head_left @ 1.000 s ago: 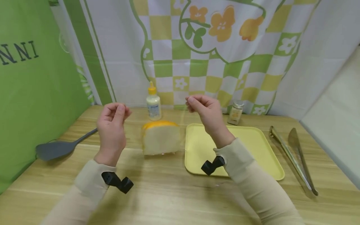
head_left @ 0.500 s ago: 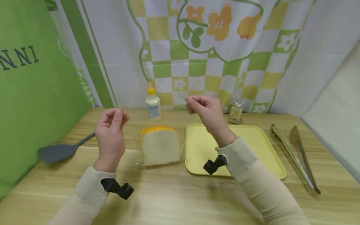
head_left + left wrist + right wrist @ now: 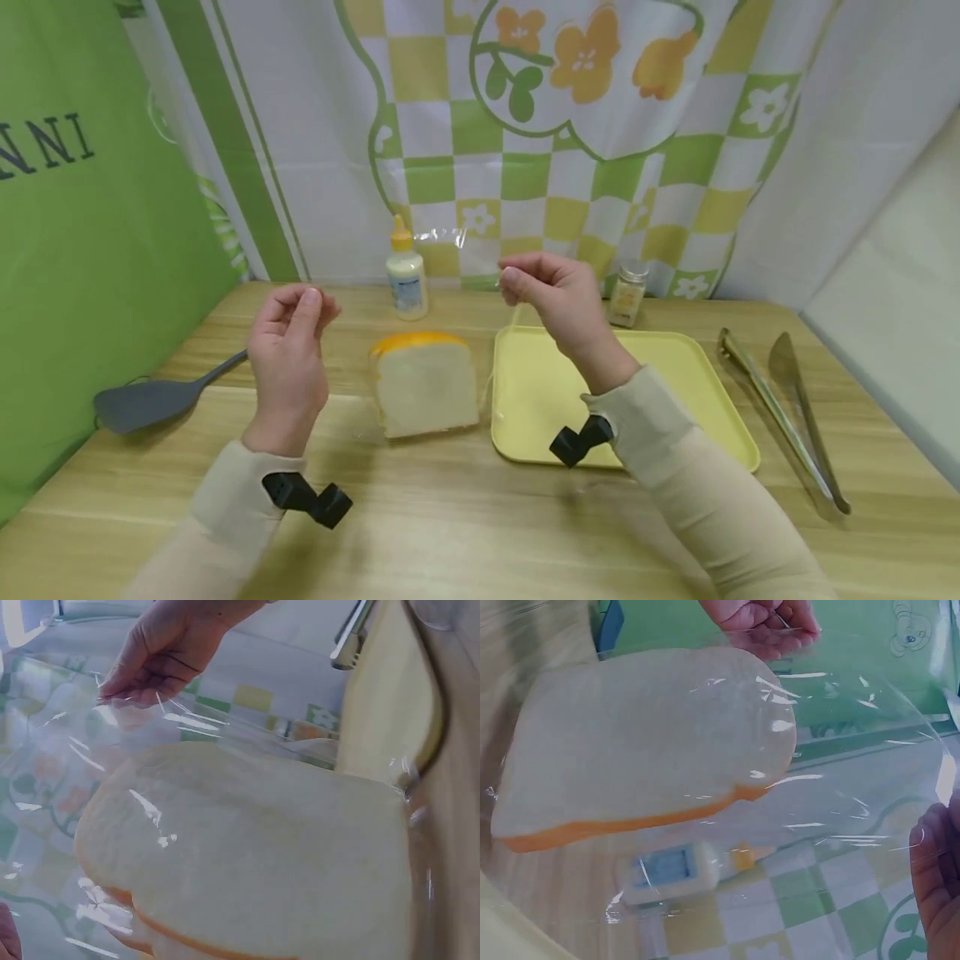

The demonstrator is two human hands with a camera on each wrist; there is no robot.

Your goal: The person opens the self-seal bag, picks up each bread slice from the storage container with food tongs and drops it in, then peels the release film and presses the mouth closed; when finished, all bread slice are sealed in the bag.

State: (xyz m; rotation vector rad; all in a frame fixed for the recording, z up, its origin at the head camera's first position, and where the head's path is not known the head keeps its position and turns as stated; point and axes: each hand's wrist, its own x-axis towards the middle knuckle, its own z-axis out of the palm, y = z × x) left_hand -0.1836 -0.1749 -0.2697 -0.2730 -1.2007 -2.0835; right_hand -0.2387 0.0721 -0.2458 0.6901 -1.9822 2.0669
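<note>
A clear plastic bag (image 3: 441, 237) hangs upright between the two hands, its film showing mostly as glints. Inside it, at the bottom, stands sliced bread (image 3: 427, 387) with a white face and orange-brown crust; a second crust edge shows behind the front slice in the left wrist view. My left hand (image 3: 291, 358) pinches the bag's left edge between thumb and fingers. On the other side my right hand (image 3: 558, 312) pinches its right edge, also seen in the left wrist view, where bag film (image 3: 180, 720) stretches from the fingertips. Both hands are above the bread, apart from it.
A yellow tray (image 3: 525, 417) lies under the right forearm. Behind are a yellow-capped squeeze bottle (image 3: 407, 283) and a small seasoning jar (image 3: 627, 296). Left lies a grey spatula (image 3: 150, 404); right, metal tongs (image 3: 780, 417). Patterned cloth (image 3: 525, 175) hangs behind the wooden table (image 3: 420, 533).
The bread has come slightly lower and nearer, with more of its face showing. My hands have drawn a little farther apart, and the bag's top edge now glints near the bottle.
</note>
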